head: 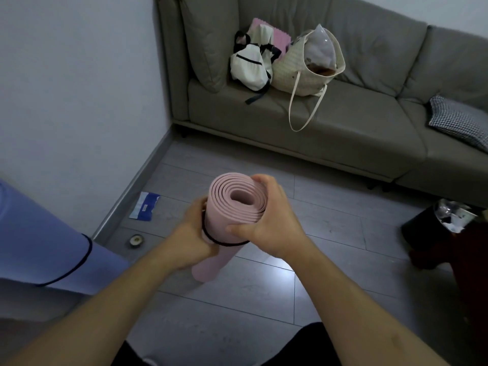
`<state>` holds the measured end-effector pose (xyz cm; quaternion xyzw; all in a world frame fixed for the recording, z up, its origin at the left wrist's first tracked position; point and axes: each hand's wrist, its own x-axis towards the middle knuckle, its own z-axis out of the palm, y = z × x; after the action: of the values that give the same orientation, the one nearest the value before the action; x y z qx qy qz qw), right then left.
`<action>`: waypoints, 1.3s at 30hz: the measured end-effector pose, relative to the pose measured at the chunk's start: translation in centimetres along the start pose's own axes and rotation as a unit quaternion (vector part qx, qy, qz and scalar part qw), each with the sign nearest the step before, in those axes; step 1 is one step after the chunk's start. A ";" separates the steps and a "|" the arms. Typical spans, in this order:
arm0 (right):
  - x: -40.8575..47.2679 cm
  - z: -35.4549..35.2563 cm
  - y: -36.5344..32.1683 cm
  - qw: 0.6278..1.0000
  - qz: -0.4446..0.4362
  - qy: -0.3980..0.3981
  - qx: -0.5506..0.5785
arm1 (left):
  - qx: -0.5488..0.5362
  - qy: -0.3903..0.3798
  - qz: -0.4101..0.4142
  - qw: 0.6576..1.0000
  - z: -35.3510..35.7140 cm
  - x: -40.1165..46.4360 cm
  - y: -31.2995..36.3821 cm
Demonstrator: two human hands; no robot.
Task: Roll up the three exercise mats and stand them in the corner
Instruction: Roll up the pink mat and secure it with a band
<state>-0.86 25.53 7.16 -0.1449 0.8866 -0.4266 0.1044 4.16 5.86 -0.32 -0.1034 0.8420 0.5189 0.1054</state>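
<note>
— What do the hands hold?

— A rolled pink exercise mat, upright on the grey floor at centre frame. The right hand clasps its top, fingers curled over the rim, thumb pressed to its side. The left hand grips the roll at 9 o'clock, by a black elastic band circling it.

— And around it?

— A blue mat lies at 8 o'clock; a grey sofa with a cream tote bag sits at 12 o'clock.
</note>
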 end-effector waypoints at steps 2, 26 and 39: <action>-0.1 0.3 -1.0 0.999 0.011 0.033 -0.016 | 0.027 0.019 0.036 0.999 0.0 -1.3 1.7; -12.2 -9.0 -12.6 0.957 0.117 0.040 0.263 | -0.207 0.107 0.253 0.939 -4.7 -16.7 18.5; -14.7 -6.1 -7.5 0.963 0.224 0.005 0.149 | -0.242 0.175 0.222 0.928 -6.3 -20.3 22.7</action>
<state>12.28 30.58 17.69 0.0770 0.8234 -0.5202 0.2135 16.69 11.48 27.54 -0.0256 0.6977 0.6904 -0.1894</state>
